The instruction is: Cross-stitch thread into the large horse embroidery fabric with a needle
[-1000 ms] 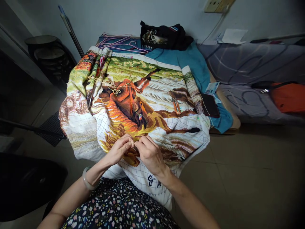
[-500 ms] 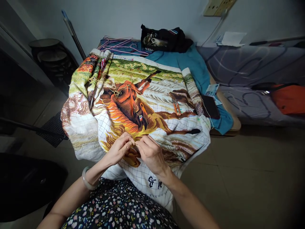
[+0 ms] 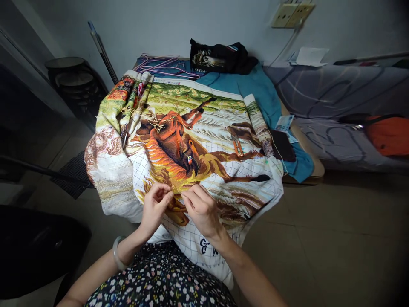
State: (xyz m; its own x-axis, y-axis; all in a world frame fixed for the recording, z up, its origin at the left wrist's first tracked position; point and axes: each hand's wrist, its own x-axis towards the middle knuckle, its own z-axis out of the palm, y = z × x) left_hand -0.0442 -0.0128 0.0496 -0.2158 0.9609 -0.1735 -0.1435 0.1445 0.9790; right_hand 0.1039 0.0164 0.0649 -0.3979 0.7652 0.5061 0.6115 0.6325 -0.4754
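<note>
A large cross-stitch cloth (image 3: 204, 128) with an orange-brown horse lies over a low table and hangs into my lap. My left hand (image 3: 155, 207) and my right hand (image 3: 200, 209) hover just above the cloth's near edge, fingertips a few centimetres apart. Each hand pinches thumb to forefinger on something very fine, which looks like a yellow thread; a needle is too small to make out. A thin thread (image 3: 182, 149) runs from the horse's head toward my hands. A pale bangle (image 3: 116, 253) sits on my left wrist.
Orange-handled scissors (image 3: 237, 146) lie on the cloth at the right, and loose yellow threads (image 3: 155, 121) at the left. Behind are a teal cloth (image 3: 255, 83), a black garment (image 3: 220, 55) and clothes hangers (image 3: 162, 64). A bed (image 3: 335, 98) with an orange bag (image 3: 388, 134) stands to the right, stacked stools (image 3: 73, 81) to the left.
My hands, which touched at the fingertips, have drawn slightly apart; the left hand has turned palm-up and moved left. The camera has tilted down a little.
</note>
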